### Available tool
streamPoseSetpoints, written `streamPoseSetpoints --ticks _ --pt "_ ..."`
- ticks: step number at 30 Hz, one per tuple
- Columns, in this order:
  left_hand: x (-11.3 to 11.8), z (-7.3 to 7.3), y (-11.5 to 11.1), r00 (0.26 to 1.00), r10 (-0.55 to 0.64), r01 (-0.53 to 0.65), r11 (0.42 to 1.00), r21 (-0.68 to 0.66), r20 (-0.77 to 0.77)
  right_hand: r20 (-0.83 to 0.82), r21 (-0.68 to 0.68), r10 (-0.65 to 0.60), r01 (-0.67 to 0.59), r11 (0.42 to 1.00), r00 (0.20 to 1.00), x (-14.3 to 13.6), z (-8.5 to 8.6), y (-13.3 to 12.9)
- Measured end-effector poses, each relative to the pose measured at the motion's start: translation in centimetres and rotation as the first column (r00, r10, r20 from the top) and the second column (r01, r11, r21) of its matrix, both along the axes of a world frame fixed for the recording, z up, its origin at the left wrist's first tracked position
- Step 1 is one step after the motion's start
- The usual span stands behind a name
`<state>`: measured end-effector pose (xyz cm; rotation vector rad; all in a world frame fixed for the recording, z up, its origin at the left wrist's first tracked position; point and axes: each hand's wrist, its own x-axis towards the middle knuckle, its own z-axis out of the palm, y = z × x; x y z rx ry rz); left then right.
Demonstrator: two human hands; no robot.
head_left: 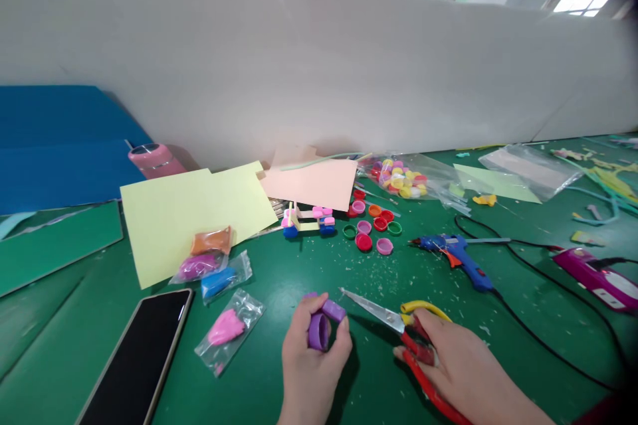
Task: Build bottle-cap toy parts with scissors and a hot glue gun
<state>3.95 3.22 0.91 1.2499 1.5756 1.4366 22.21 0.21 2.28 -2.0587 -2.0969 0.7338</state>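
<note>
Between the thumb and fingers of my left hand [314, 358] is a purple ring piece [318, 332], its round opening facing right, with a small purple block [333, 310] against its top. My right hand [456, 362] grips scissors [376, 311] with red and yellow handles. Their blades look closed, and the tip points up and left, just right of the purple block without touching it. Beyond my hands lie several loose bottle caps [363, 242] in red, pink, orange and green. A small pink and blue model [308, 220] stands left of the caps.
Left are a phone [137, 358], bagged clay [226, 330], yellow paper [189, 206] and a pink bottle [157, 161]. Behind the caps are pink paper [316, 182] and a bag of caps [399, 178]. A blue glue gun [461, 257] and its black cord lie right, near a magenta device [595, 279].
</note>
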Motion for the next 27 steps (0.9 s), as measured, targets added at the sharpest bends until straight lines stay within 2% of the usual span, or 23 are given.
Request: streamPoseSetpoints --ticks 7,15,27 --pt "-0.1 0.6 0.1 0.998 -0.005 0.010 0.995 -0.094 0.059 -0.061 0.036 -0.021 0.024 0.999 0.998 0.0 0.4 -0.3" --pt "0.1 0.4 0.2 0.999 -0.008 0.012 0.998 -0.061 0.053 0.004 0.039 -0.012 0.012 0.999 1.000 -0.9 0.9 -0.1" --pt "0.2 0.0 0.0 1.000 0.019 -0.019 1.000 0.008 0.021 -0.008 0.036 0.051 -0.050 0.998 0.999 -0.7 0.2 -0.2"
